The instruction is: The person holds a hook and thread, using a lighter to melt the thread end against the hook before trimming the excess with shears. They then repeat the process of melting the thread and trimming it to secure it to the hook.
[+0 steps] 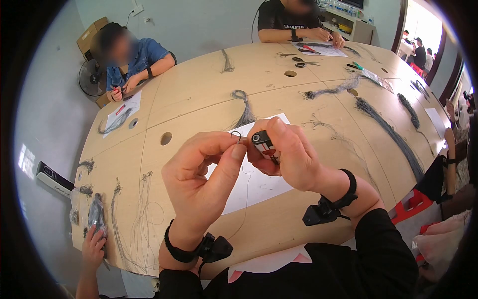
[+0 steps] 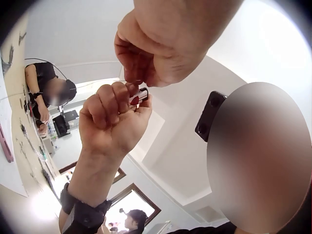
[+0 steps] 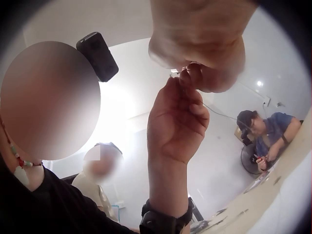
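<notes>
In the head view my left hand (image 1: 199,174) pinches a small dark fish hook (image 1: 236,133) between thumb and forefinger, its bend showing above the fingertips. A thin line (image 1: 247,194) hangs below it over a white paper sheet (image 1: 269,185). Right beside it, my right hand (image 1: 296,154) grips a small block-shaped item (image 1: 265,144) with a black end, a round metal spot, and a white and red body. The fingertips of both hands meet at the hook. In the left wrist view the item (image 2: 140,96) shows between the right fingers; the hook's shank is hidden by the fingertips.
A looped bundle of line (image 1: 243,110) lies beyond the paper. Long grey bundles (image 1: 391,134) lie at right, loose strands (image 1: 144,199) at left. Scissors (image 1: 304,63) rest near a person (image 1: 294,22) across the table; another person (image 1: 132,60) works at far left. A hand (image 1: 94,246) touches a plastic bag.
</notes>
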{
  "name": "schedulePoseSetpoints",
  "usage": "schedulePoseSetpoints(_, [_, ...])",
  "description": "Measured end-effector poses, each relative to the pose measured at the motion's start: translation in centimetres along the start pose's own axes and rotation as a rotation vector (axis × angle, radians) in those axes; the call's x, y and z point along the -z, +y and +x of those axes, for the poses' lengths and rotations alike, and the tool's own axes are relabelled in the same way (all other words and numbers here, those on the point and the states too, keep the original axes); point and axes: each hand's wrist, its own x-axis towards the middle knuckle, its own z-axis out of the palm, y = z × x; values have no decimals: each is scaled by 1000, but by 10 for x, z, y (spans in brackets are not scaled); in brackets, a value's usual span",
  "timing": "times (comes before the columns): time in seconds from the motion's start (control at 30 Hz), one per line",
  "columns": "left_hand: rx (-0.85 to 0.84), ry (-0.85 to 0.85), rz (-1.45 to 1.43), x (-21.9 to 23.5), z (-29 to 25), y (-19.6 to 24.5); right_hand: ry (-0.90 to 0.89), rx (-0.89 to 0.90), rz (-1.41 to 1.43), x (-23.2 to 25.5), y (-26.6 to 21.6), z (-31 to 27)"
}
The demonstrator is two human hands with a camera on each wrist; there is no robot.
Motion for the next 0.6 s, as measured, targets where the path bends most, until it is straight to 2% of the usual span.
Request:
schedulePoseSetpoints(0.13, [29,12,-16,-1,0,3,-18,106,104,3,-1,-2])
schedulePoseSetpoints(0.2, [34,18,-13,-1,0,3,74,156,-131,0,-10,-3])
schedulePoseSetpoints(0.27, [32,5,-1,0,0,3,67,199,-48,2,-6,-2])
schedulePoseSetpoints(0.33, [32,2,-4,-1,0,1,125,266,-199,2,-3,-2])
schedulePoseSetpoints(0.43, [31,0,-8,-2,0,0,109,310,-266,4,-3,-1])
schedulePoseSetpoints(0.6, [36,-11,-23,-2,0,-2,166,319,-241,-3,-3,1])
